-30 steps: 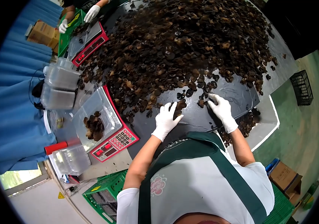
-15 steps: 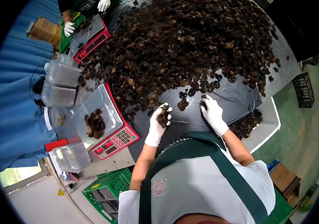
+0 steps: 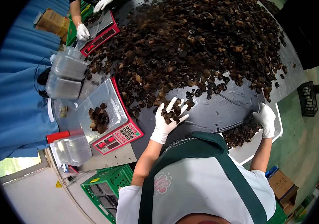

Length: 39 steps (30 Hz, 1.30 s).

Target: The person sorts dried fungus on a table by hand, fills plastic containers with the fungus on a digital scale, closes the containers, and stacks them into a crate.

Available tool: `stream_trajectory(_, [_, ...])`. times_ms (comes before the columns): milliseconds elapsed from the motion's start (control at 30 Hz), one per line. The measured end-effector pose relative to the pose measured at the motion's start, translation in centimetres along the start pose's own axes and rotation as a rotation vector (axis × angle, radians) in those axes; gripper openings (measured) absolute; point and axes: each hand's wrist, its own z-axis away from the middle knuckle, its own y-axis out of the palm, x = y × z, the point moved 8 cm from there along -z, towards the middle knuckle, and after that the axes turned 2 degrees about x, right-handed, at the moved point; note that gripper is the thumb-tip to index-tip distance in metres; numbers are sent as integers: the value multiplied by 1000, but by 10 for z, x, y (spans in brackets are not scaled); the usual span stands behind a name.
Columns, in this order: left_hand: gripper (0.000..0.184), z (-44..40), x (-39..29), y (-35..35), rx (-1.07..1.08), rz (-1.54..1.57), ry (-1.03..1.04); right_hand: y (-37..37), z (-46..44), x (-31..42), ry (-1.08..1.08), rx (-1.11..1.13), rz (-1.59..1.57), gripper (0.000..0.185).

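Where a dark-sheeted table [image 3: 213, 114] fills the upper half of the view, a broad heap [image 3: 197, 46] of brown-black, mushroom-like pieces spreads over most of it, thinning out towards the wearer. Blue curtain [image 3: 17, 100] hangs along the left side. Against the table's near right edge sits a white box [image 3: 244, 151], with more of the pieces inside. Below the table, on the left, is a green crate [image 3: 122, 176]. Beside the heap's left edge stands a red-edged scale [image 3: 127, 133], bearing a small pile [image 3: 99, 118] of the pieces on its clear-covered top; farther back is a second scale [image 3: 100, 42], with a co-worker's gloved hand [image 3: 83, 32] at it. Clear plastic containers [image 3: 68, 69] are stacked between the curtain and the heap. The wearer's white-gloved left hand [image 3: 170, 119] is palm up near the heap's front edge, fingers spread. The gloved right hand [image 3: 266, 118] is at the white box, back upward; whether it grips anything cannot be told. Smallest are the few loose pieces [image 3: 171, 116] lying across the left palm.
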Motion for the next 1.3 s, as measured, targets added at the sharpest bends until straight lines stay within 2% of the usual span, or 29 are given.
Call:
stream_trajectory(67, [53, -2, -1, -9, -186, -113, 34, -10, 9, 13, -49, -304, 40, 50])
stream_trajectory(100, [50, 0, -6, -22, -323, -233, 93, -11, 7, 27, -84, -341, -61, 49])
stream_trajectory(133, [41, 2, -12, -24, -404, -404, 125, -7, 1, 43, -37, -192, -172, 46])
stream_trajectory(200, [32, -6, -20, -19, -369, -820, 180, -4, -5, 89, -147, -168, -267, 43])
stream_trajectory(233, [25, -9, -22, -9, -430, -1036, 240, -10, -6, 115, -193, -136, -371, 43])
stream_trajectory(267, [34, -15, -22, 3, -424, -1346, 251, 6, -16, 136, -248, -103, -412, 47])
stream_trajectory(300, [40, -23, -24, 15, -347, -1670, 487, 2, -12, 161, -355, -255, -403, 54])
stream_trajectory(333, [47, -29, -17, 26, -256, -1981, 738, 4, -15, 185, -391, -252, -433, 60])
stream_trajectory(367, [56, -33, -7, 35, -290, -2167, 646, 6, -16, 207, -461, -301, -453, 61])
stream_trajectory(400, [53, -39, 3, 37, -306, -2294, 584, 5, -14, 226, -489, -306, -428, 62])
stream_trajectory(467, [47, -50, 10, 35, -275, -2411, 522, 26, -15, 258, -605, -333, -370, 53])
stream_trajectory(500, [38, -52, 8, 32, -243, -2389, 618, 35, -16, 265, -656, -400, -374, 45])
stream_trajectory(533, [32, -53, 3, 28, -281, -2310, 571, 34, -13, 271, -707, -470, -379, 37])
stream_trajectory(600, [25, -42, -8, 28, -300, -2112, 644, 46, -22, 272, -688, -267, -506, 22])
stream_trajectory(633, [25, -35, -15, 29, -236, -1923, 781, 43, -24, 268, -657, -253, -651, 13])
stream_trajectory(667, [24, -33, -21, 27, -159, -1920, 906, 44, -31, 266, -598, -213, -662, 12])
stream_trajectory(733, [23, -39, -22, -13, -396, -1192, 210, 24, -38, 263, -591, -272, -658, 13])
stream_trajectory(800, [25, -35, -24, -9, -323, -843, 176, 1, -52, 261, -533, -351, -690, 17])
stream_trajectory(867, [28, -37, -24, -20, -335, -505, 111, -22, -67, 264, -422, -405, -591, 25])
stream_trajectory(933, [32, -54, -25, -49, -85, -209, 4, -32, -87, 277, -436, -378, -532, 53])
stream_trajectory(1000, [36, -51, -18, -36, -58, 35, -78, -41, -98, 290, -457, -425, -475, 67])
stream_trajectory(1033, [39, -52, -17, -32, -28, 69, -67, -24, -114, 301, -468, -344, -444, 74])
stream_trajectory(1067, [41, -54, -16, -30, -4, 106, -58, -15, -122, 310, -510, -338, -417, 71])
stream_trajectory(1100, [42, -54, -16, -24, 32, 117, -48, -5, -129, 315, -551, -418, -425, 52])
stream_trajectory(1133, [44, -52, -14, -18, 59, 134, -39, -5, -126, 314, -573, -611, -493, 29])
stream_trajectory(1167, [48, -52, -14, -16, 16, 173, -9, -2, -128, 308, -518, -546, -638, 16])
stream_trajectory(1200, [52, -49, -13, -8, 62, 202, 8, 3, -126, 302, -546, -640, -732, 9])
stream_trajectory(1300, [59, -46, -10, -3, 76, 192, 69, -1, -99, 280, -603, -651, -866, 9])
